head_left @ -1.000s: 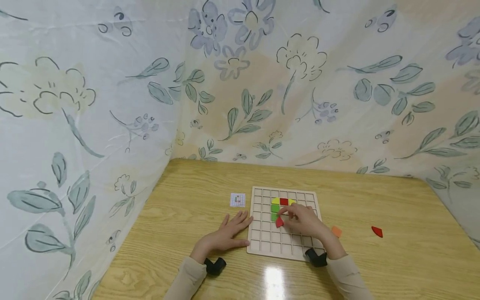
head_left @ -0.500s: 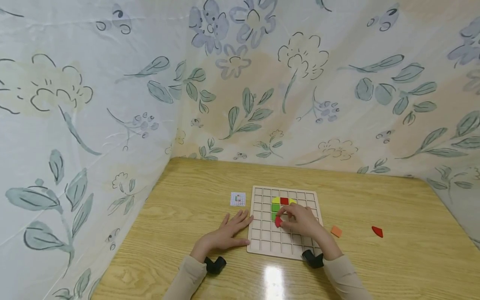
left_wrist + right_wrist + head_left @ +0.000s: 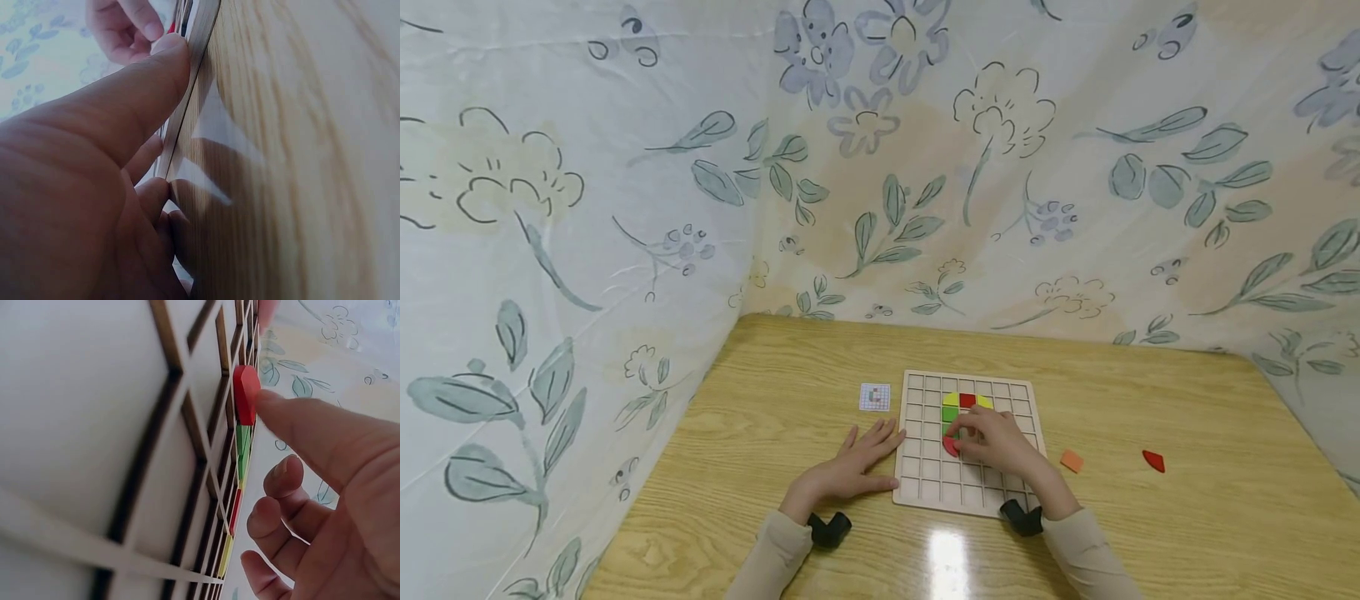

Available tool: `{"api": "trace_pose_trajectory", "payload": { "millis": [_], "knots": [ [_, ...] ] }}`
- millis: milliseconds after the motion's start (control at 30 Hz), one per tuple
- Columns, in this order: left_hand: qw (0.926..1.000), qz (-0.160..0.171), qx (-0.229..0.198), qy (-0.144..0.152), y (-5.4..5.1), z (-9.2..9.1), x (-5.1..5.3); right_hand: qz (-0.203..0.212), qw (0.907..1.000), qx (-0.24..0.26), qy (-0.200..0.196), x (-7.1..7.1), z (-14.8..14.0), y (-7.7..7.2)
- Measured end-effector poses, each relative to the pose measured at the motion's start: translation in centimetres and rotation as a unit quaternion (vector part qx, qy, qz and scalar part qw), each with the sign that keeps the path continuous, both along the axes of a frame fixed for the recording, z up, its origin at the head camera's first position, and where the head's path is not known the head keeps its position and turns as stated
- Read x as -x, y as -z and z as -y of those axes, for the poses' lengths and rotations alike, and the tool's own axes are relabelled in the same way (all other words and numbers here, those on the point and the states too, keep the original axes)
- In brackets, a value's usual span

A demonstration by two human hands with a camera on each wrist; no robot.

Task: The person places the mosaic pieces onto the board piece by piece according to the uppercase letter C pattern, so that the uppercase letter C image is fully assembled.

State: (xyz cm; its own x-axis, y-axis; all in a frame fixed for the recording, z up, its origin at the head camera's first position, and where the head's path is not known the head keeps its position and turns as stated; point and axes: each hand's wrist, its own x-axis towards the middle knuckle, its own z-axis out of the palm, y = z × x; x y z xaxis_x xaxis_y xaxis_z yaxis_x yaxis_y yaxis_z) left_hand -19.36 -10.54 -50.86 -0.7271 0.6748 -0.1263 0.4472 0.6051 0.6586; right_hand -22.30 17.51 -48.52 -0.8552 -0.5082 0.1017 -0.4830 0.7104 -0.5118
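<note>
A light wooden grid board [image 3: 929, 472] lies on the table, with yellow, red and green tiles set in its upper middle cells. My right hand [image 3: 996, 437] is over the board and pinches a red round-edged tile [image 3: 951, 447] just below the green tiles [image 3: 951, 413]. In the right wrist view the thumb touches the red tile [image 3: 246, 394] against the grid; the index fingertip is hidden there. My left hand [image 3: 853, 468] lies with spread fingers at the board's left edge, thumb and fingertips touching it. The right hand partly covers a yellow tile [image 3: 985, 402].
A small printed card [image 3: 875, 397] with a coloured grid pattern lies left of the board. To the right lie an orange square tile [image 3: 1072, 461] and another red round-edged tile [image 3: 1154, 461]. A floral cloth [image 3: 865, 208] hangs behind the wooden table [image 3: 790, 375].
My right hand has moved slightly left with the red tile, which has turned and now sits below the green tiles. The left hand stays at the board's edge.
</note>
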Motion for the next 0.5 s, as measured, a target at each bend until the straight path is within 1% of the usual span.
{"api": "trace_pose_trajectory", "payload": {
  "millis": [300, 500],
  "knots": [
    [1.0, 0.002, -0.002, -0.005, 0.01, -0.1, 0.0, 0.003, 1.0, -0.003, -0.002, -0.14, 0.17, -0.06],
    [1.0, 0.002, -0.002, -0.005, -0.13, -0.17, -0.04, -0.011, 0.9997, -0.021, -0.004, -0.38, 0.17, -0.25]
  ]
}}
